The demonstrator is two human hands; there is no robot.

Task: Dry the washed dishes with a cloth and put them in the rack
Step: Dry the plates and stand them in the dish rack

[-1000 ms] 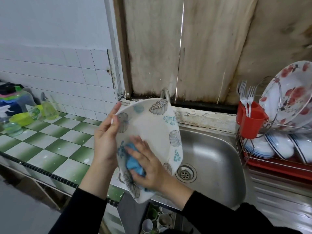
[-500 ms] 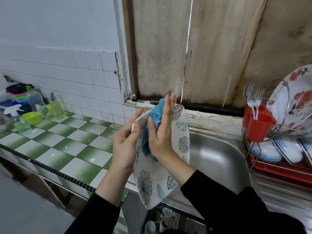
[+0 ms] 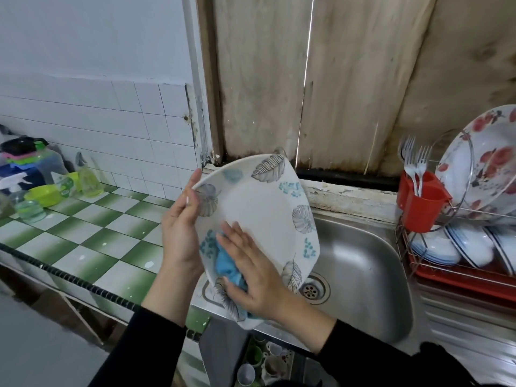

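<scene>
**Two hands, one plate, cloth now low**

Half a second ago the cloth (image 3: 226,263) was up at the top edge of the plate (image 3: 262,216), which stood nearly edge-on. Now the plate's face is turned this way, and the right hand (image 3: 252,275) has brought the cloth down to its lower left part.

Most of the cloth is buried under that hand, with only a blue wad showing beside the palm. The plate's bottom edge is lost behind the right wrist. On the far right the rack (image 3: 458,280) is cut off by the frame edge.

The left hand (image 3: 180,233) grips the plate's left rim, thumb on the front and the rest reaching up along and behind the edge. The right hand's fingers (image 3: 234,237) lie straight and spread, pressing the cloth flat against the plate. The plate is held tilted in the air, over the near left corner of the sink (image 3: 363,277), beside the tiled table (image 3: 83,241) and well apart from the rack.
</scene>
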